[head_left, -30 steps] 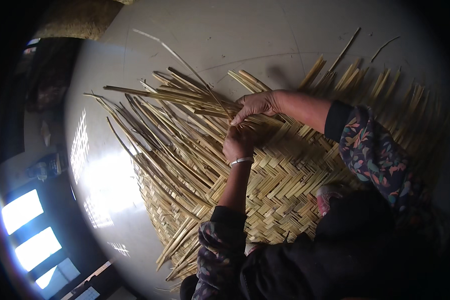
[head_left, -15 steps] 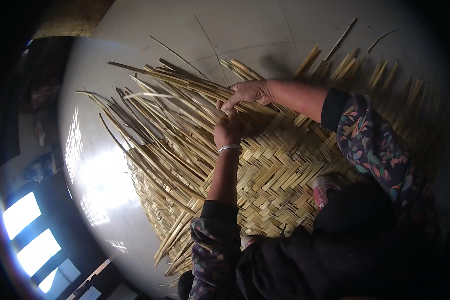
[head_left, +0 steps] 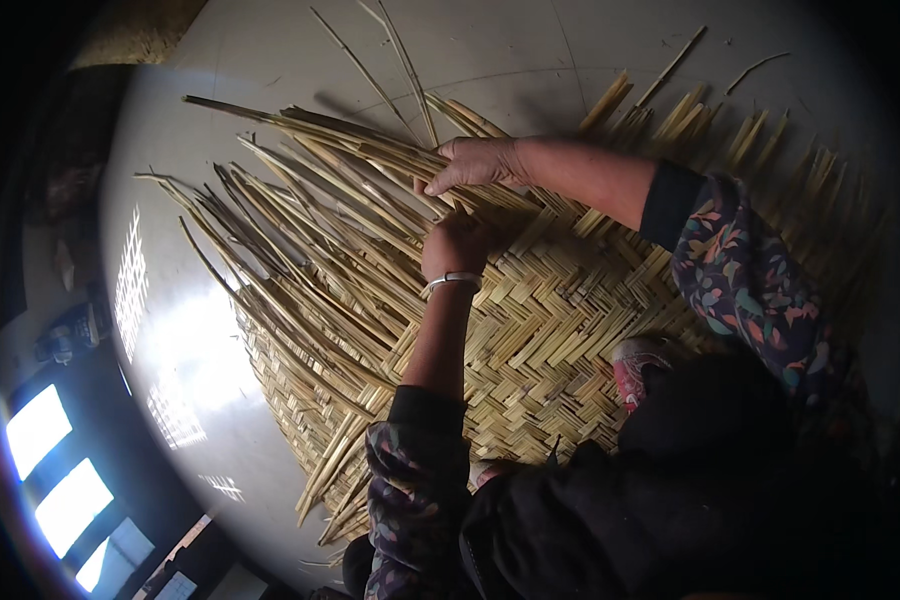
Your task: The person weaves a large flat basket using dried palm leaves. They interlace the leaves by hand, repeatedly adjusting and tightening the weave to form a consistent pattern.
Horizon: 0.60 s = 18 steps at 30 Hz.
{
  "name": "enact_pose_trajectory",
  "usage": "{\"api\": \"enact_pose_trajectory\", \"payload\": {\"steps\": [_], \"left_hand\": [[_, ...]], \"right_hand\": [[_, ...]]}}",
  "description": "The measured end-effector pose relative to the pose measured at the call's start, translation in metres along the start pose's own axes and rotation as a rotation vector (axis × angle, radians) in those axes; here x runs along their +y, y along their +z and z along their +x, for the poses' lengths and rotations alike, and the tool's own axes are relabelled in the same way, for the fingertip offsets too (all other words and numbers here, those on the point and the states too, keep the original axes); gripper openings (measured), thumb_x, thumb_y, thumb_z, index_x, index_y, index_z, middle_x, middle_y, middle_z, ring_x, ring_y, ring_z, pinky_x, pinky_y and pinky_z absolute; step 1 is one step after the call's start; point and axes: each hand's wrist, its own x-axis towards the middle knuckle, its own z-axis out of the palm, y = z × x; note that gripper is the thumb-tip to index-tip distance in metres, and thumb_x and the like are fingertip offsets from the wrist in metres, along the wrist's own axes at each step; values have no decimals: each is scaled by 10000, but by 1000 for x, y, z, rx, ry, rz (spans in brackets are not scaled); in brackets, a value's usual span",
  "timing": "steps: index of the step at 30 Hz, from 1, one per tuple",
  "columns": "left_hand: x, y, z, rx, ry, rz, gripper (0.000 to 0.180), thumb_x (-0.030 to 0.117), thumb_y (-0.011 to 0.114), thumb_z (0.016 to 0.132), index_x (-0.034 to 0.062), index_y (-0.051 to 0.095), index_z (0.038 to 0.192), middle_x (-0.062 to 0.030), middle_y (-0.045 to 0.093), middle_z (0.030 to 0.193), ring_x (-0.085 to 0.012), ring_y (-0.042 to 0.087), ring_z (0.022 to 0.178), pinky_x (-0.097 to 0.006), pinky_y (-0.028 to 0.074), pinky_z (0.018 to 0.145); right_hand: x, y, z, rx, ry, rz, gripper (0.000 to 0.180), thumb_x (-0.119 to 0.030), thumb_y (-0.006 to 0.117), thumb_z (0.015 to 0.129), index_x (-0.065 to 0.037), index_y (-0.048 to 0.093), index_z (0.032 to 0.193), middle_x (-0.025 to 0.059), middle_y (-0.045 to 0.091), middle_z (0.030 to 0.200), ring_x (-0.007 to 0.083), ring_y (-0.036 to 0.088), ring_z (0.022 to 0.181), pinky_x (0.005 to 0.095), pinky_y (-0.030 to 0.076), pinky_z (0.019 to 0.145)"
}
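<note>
A mat of split reeds [head_left: 560,310], woven in a herringbone pattern, lies under both arms. Long unwoven reed strips [head_left: 310,240] fan out from its far left side. My right hand [head_left: 478,165] is closed round a bundle of these strips at the mat's far edge, thumb underneath and fingers on top. Just below it, my left hand [head_left: 455,243] is bent into a closed grip at the base of the strips, where they meet the weave. Its fingertips are hidden, so what exactly it pinches does not show. A pale bracelet [head_left: 454,280] circles the left wrist.
Short reed ends [head_left: 690,118] stick out along the far right edge. Loose reed pieces [head_left: 757,72] lie on the smooth grey floor [head_left: 270,50]. A shoe [head_left: 638,372] rests on the mat. Bright windows [head_left: 73,505] shine at the lower left.
Both hands have shifted slightly left and up in the view, as has the mat. The strip ends near the right hand have swung, and a thin strip now stands out upward beyond it.
</note>
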Motion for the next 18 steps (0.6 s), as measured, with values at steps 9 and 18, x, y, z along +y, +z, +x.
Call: {"api": "enact_pose_trajectory", "payload": {"steps": [9, 18], "left_hand": [[-8, 7, -8, 216, -80, -212, 292, 352, 630, 727, 67, 666, 776, -174, 639, 758, -339, 628, 734, -383, 490, 652], [-29, 14, -9, 158, -12, -480, 153, 223, 643, 764, 81, 677, 810, -75, 659, 721, -148, 619, 669, -289, 480, 633]], "right_hand": [[5, 3, 15, 85, -10, -240, 314, -171, 648, 779, -26, 609, 1055, 60, 637, 995, 118, 562, 921, 252, 406, 859], [-28, 7, 11, 204, -173, -155, 433, -249, 688, 779, 1, 565, 1111, 98, 633, 999, 140, 580, 909, 273, 438, 834]]}}
